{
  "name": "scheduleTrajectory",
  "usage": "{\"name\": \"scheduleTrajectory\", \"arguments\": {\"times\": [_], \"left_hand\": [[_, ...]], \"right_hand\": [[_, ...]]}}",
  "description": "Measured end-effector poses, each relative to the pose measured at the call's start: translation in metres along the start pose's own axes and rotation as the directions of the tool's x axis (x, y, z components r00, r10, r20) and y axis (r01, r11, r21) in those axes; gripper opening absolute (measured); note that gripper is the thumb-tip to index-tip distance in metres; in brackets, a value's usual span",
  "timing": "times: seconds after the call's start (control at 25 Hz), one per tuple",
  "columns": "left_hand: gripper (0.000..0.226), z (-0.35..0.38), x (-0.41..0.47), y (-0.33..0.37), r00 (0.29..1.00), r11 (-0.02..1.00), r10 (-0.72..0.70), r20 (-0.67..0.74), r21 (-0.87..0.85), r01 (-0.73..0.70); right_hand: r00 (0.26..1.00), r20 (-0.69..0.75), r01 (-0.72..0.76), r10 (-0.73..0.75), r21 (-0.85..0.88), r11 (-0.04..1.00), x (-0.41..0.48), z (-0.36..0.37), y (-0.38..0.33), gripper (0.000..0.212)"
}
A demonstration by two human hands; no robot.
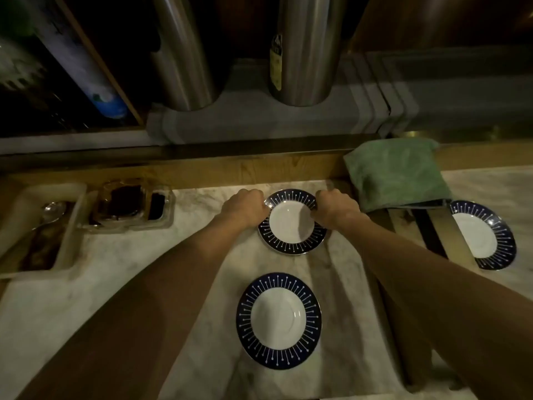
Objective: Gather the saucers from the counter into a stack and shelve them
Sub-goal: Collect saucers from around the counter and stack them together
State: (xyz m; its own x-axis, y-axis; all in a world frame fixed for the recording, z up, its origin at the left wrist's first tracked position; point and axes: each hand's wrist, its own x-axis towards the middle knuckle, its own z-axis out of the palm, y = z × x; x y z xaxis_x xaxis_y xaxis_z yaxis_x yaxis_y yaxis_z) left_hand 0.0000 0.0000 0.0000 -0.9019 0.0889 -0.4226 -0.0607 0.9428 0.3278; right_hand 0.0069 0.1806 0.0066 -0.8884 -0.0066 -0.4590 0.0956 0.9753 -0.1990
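Both hands, left grip (248,210) and right grip (336,209), clasp the far blue-rimmed white ceramic saucer (292,222) by opposite rims; next, lift it onto the near matching saucer (279,320) at the marble surface's (144,269) front edge.

Your one camera sits on your head, looking forward and down, close over the bench (121,272), arms reaching in from below.

Both hands' grip on far saucer (292,223)
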Motion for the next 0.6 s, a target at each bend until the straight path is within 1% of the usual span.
{"name": "scheduleTrajectory", "arguments": {"times": [0.04, 0.08, 0.16, 0.24, 0.36, 0.48, 0.6], "left_hand": [[0.028, 0.003, 0.0, -0.001, 1.0, 1.0, -0.016, 0.007, 0.004, 0.016], [0.026, 0.007, 0.002, -0.004, 1.0, 1.0, -0.018, -0.022, 0.006, 0.018], [0.024, 0.016, 0.002, -0.008, 0.999, 0.999, -0.036, -0.036, 0.002, 0.036], [0.027, 0.023, 0.002, -0.008, 0.998, 0.998, -0.055, -0.033, -0.041, 0.054], [0.032, 0.029, 0.003, -0.008, 0.992, 0.987, -0.107, -0.072, -0.128, 0.097], [0.026, 0.035, 0.004, -0.011, 0.986, 0.978, -0.125, -0.114, -0.184, 0.102], [0.019, 0.04, 0.003, -0.015, 0.978, 0.963, -0.145, -0.148, -0.249, 0.105]], "right_hand": [[1.0, 0.013, -0.015, 0.015, 0.008, 1.0, 0.0, 0.003, 0.001, 0.031], [1.0, -0.002, -0.027, 0.027, 0.028, 0.999, 0.003, 0.007, 0.004, 0.032], [0.999, -0.02, -0.05, 0.051, 0.053, 0.997, 0.003, 0.014, 0.007, 0.031], [0.996, -0.047, -0.075, 0.08, 0.092, 0.993, 0.006, 0.02, 0.009, 0.029], [0.99, -0.064, -0.118, 0.126, 0.124, 0.985, 0.008, 0.028, 0.013, 0.028], [0.985, -0.066, -0.145, 0.158, 0.165, 0.976, 0.011, 0.038, 0.018, 0.03], [0.983, -0.082, -0.14, 0.163, 0.234, 0.962, 0.013, 0.043, 0.022, 0.028]]}}
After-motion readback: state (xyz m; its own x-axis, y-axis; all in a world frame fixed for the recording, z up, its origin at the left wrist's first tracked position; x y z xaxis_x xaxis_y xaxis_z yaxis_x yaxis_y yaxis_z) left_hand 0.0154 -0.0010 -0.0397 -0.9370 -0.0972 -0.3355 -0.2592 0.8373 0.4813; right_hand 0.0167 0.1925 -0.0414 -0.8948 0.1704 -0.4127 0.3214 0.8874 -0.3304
